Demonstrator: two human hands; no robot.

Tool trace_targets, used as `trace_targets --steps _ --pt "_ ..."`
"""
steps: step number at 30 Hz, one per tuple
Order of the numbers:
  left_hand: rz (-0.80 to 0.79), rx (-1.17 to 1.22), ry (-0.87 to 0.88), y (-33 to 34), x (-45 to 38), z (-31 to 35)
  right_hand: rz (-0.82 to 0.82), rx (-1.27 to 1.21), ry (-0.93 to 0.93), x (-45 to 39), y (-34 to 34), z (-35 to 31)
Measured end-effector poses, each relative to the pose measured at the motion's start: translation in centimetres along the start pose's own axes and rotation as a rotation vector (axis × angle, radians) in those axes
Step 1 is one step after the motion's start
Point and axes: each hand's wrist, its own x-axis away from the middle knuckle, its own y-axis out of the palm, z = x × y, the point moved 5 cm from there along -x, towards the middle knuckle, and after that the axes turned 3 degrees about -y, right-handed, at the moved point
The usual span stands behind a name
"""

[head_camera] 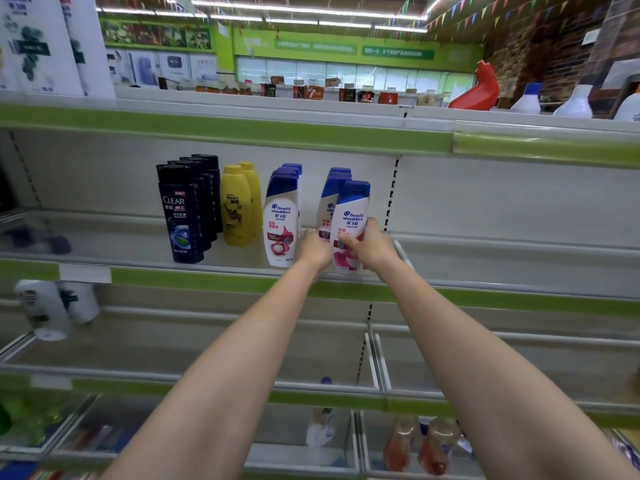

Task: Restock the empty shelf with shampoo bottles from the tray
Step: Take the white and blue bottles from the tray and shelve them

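Head view, both bare arms stretched up to the middle shelf (485,271).

Right hand (369,249): fingers and thumb curled round the lower body of a white shampoo bottle (350,216) with a blue cap. Bottle upright, slightly tilted, its base at the front lip of the shelf, just behind the green edge strip (450,296).

Left hand (313,249): reaches in just left of that bottle, fingers toward the row of like bottles (334,188) behind it. Grip hidden by the held bottle; cannot tell whether it holds anything.

Edges and room:
- The held bottle stands in front of its row, touching or nearly touching the bottle behind.
- To its right a perforated upright (393,192) in the back wall, and a thin divider (401,252) on the shelf floor just beside the right wrist.
- Beyond the divider the shelf runs bare to the right frame edge.
- A gap, partly filled by the left hand, separates this row from the next white row (282,216) on the left.
- The shelf above (242,128) overhangs the caps with room to spare.

Others on the same shelf, going left: yellow bottles (239,209), two deep, then black bottles (183,216), several deep. All upright, rows close but apart.

Around: white bottles (52,306), blurred, on the next shelf down at far left; reddish bottles (419,445) in the clear-fronted bins at the bottom; white jugs (575,102) and a red container (479,90) on the top shelf at right.
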Motion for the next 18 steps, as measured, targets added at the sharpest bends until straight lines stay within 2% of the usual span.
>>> trace_targets --steps 5,11,18 --pt "0.023 -0.059 0.055 -1.1 2.1 0.8 0.041 0.037 0.055 1.0 0.2 -0.1" --pt "0.016 -0.144 0.094 -3.0 4.6 0.7 0.103 0.181 0.033 3.7 0.9 -0.9" --pt "-0.047 -0.436 0.210 -5.8 7.9 -3.1 -0.011 0.312 0.067 9.7 4.1 -0.9"
